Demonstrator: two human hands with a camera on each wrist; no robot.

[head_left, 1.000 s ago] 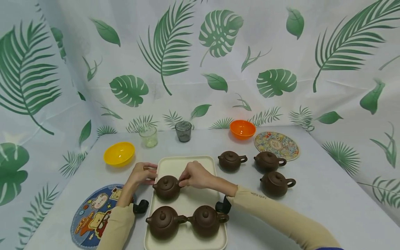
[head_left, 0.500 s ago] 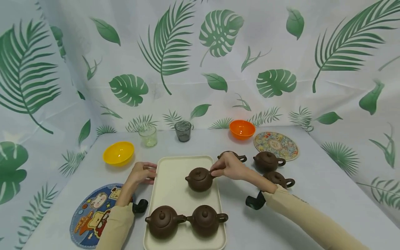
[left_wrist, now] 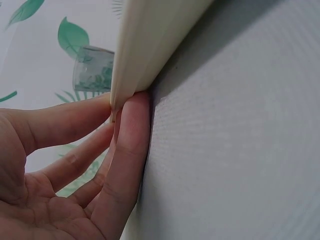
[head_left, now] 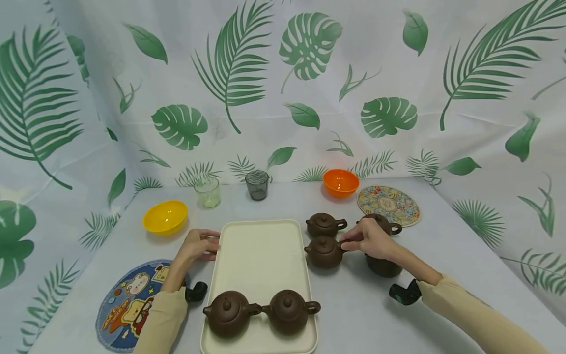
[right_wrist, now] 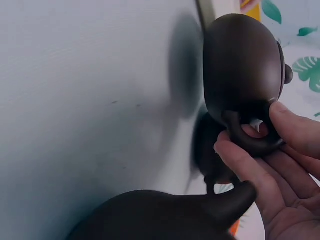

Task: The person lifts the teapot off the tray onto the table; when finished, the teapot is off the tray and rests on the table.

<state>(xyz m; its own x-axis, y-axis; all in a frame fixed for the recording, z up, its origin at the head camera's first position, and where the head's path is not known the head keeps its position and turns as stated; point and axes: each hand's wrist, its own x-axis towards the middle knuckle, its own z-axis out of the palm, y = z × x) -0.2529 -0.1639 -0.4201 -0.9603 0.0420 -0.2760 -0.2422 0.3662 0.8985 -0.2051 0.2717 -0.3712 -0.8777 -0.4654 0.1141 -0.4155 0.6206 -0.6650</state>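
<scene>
My right hand (head_left: 369,239) pinches the handle of a dark brown teapot (head_left: 324,252) just right of the cream tray (head_left: 258,275). In the right wrist view, thumb and fingers close round the handle of this teapot (right_wrist: 242,65), and its shadow falls on the table beside it. My left hand (head_left: 197,246) holds the tray's left rim; the left wrist view has the fingertips on both sides of the rim (left_wrist: 135,60). Two brown teapots, one left (head_left: 227,314) and one right (head_left: 288,312), stand at the tray's near end.
Behind the held teapot stands another teapot (head_left: 325,224). Two more, far (head_left: 380,221) and near (head_left: 383,266), are partly hidden by the right hand. Around them lie a yellow bowl (head_left: 165,218), an orange bowl (head_left: 340,183), two glasses (head_left: 257,185), a blue mat (head_left: 128,314) and a patterned mat (head_left: 404,206).
My right hand has carried the teapot from the tray's left side rightward, across the tray and past its right rim. The left hand has stayed at the tray's left rim.
</scene>
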